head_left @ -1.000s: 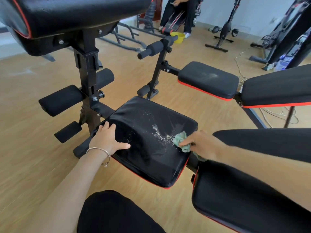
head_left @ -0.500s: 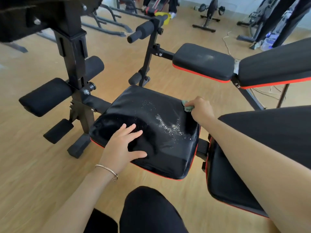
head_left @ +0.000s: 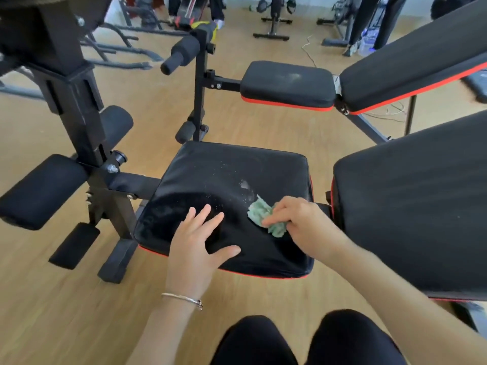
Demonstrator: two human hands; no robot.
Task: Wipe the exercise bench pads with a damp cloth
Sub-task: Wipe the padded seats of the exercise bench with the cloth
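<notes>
Two hands: the left hand (head_left: 195, 248) and the right hand (head_left: 303, 222) are both on the seat pad (head_left: 237, 164).
Left fingers: straight and spread apart, lying flat on the near part of the pad.
Right fingers: curled tight on the cloth (head_left: 263, 214), pressing it down.
Cloth: small, green and bunched up, on the right half of the seat pad.
Seat pad: black and shiny with a red edge.
Specks (head_left: 245, 184): white bits and a pale smear on the pad, just past the cloth.
Back pad (head_left: 411, 206): big and black, just right of the seat pad.
Roller (head_left: 39, 191): black foam, sticking out from the frame on the left.
Other bench (head_left: 287, 83): farther back, black with red trim, and its seat looks dusty.
Floor (head_left: 52, 312): light wood planks.
Cord (head_left: 308, 51): white, lying on the floor far back.
Room: a bike (head_left: 274, 19) and more gym frames stand near the far wall.
Knees (head_left: 263, 338): in dark cloth at the bottom edge.
</notes>
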